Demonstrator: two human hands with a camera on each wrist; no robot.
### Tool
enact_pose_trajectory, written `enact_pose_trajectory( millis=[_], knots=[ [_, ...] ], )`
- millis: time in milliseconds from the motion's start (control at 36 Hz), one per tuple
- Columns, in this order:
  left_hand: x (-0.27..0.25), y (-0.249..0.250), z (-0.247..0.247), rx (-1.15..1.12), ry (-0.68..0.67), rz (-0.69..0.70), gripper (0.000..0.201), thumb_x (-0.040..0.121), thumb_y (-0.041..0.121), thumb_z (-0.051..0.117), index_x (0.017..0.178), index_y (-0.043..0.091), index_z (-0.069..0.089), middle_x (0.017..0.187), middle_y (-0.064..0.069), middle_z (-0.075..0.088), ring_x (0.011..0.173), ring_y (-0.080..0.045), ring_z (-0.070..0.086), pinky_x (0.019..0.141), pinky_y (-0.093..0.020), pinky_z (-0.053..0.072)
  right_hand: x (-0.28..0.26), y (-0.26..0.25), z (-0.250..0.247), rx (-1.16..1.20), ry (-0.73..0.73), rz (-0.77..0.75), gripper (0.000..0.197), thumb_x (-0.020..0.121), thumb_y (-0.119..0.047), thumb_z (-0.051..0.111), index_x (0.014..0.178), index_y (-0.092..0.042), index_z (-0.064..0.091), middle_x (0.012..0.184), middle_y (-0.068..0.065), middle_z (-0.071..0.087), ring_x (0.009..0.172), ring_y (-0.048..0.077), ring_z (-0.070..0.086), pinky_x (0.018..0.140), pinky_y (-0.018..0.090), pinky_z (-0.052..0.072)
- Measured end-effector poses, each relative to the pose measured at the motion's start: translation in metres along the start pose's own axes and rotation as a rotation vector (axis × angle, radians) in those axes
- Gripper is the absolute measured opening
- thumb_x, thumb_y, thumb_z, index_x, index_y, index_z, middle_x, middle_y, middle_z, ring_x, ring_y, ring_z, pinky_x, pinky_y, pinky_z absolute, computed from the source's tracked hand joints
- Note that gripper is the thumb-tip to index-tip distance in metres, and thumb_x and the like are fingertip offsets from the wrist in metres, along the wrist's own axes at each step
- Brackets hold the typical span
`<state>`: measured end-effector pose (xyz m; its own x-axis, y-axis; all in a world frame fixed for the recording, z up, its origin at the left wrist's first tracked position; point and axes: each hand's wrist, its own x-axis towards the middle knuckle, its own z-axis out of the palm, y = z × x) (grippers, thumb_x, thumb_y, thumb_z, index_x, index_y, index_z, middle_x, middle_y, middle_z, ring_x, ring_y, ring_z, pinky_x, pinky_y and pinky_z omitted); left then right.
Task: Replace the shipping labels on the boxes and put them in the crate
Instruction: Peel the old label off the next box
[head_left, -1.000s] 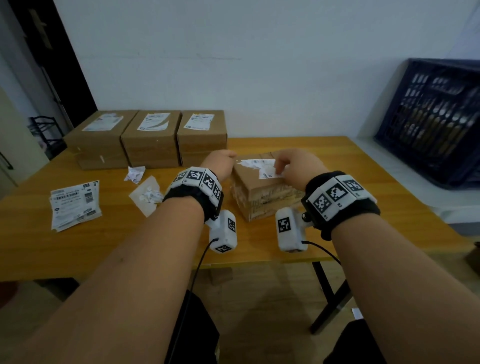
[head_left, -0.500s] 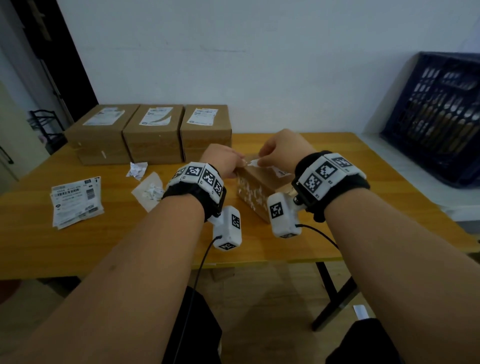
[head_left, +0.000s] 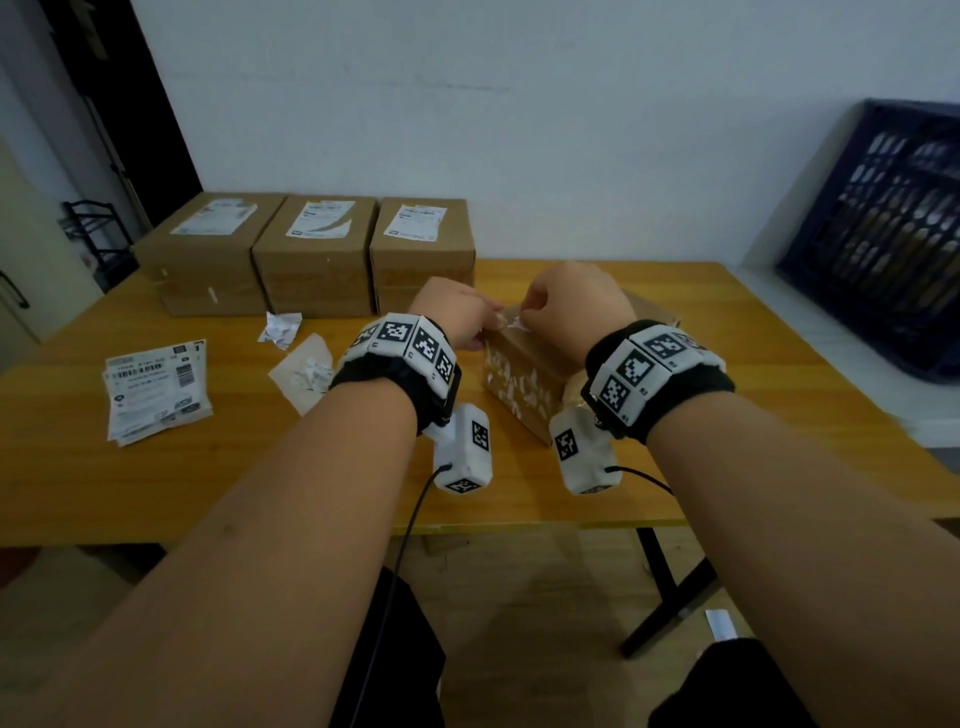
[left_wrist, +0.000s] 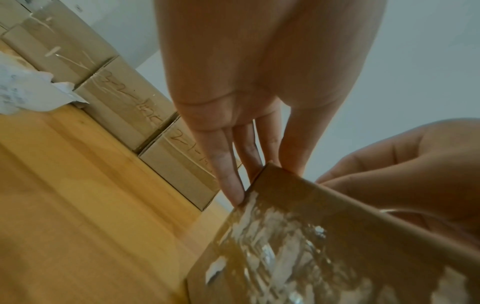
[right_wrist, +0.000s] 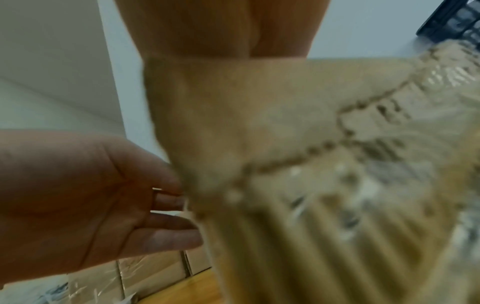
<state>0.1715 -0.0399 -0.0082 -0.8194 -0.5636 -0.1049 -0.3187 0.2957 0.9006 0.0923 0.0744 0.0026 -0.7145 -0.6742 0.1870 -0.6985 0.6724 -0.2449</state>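
On the wooden table (head_left: 519, 493), a small cardboard box (head_left: 524, 384) sits tilted in the near middle, its near side streaked with white label scraps. The head view shows both hands meeting at its top far edge: the left hand (head_left: 457, 317) at the left corner, the right hand (head_left: 576, 312) with fingers curled, pinching a white strip of label (head_left: 511, 325) there.

The left wrist view adds what the head view hides: the left hand's (left_wrist: 259, 82) fingers (left_wrist: 228, 174) run straight down the box's (left_wrist: 324, 246) far side, with the thumb on the top corner, so this grip braces the box without curling round it. The right hand (left_wrist: 402, 174) shows at the right edge. The right wrist view is blurred; the box (right_wrist: 285, 144) fills it, with the left hand (right_wrist: 91, 195) flat-fingered against its left edge. The right grip's own fingertips are not shown there.

Three labelled boxes (head_left: 317, 254) stand in a row at the far left, a stack of fresh labels (head_left: 156, 389) lies near left, and crumpled peeled scraps (head_left: 283, 327) lie between. The dark blue crate (head_left: 883, 234) leans at the far right, off the table.

Compared with a second ago, the box has been tipped and turned, the white label that covered much of its top is mostly hidden or gone, and both hands have closed in at the top edge.
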Motion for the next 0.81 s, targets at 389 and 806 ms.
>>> enact_pose_trajectory(
  millis=[389, 806],
  knots=[
    [-0.003, 0.001, 0.004, -0.032, 0.046, -0.038, 0.024, 0.086, 0.003, 0.067, 0.109, 0.01, 0.071, 0.121, -0.01, 0.063, 0.103, -0.024, 0.064, 0.086, -0.032, 0.056, -0.002, 0.014, 0.026, 0.238, 0.137, -0.087, 0.015, 0.086, -0.013, 0.055, 0.08, -0.023, 0.064, 0.093, 0.0, 0.059, 0.083, 0.015, 0.053, 0.06, 0.016, 0.034],
    [-0.002, -0.002, 0.004, -0.031, 0.046, -0.026, 0.021, 0.086, 0.004, 0.068, 0.105, 0.011, 0.073, 0.115, -0.01, 0.065, 0.101, -0.023, 0.064, 0.085, -0.032, 0.057, 0.006, 0.011, 0.024, 0.19, 0.083, -0.121, 0.01, 0.09, -0.017, 0.053, 0.083, -0.019, 0.06, 0.088, 0.0, 0.052, 0.075, 0.014, 0.045, 0.055, 0.019, 0.03]
  ],
)
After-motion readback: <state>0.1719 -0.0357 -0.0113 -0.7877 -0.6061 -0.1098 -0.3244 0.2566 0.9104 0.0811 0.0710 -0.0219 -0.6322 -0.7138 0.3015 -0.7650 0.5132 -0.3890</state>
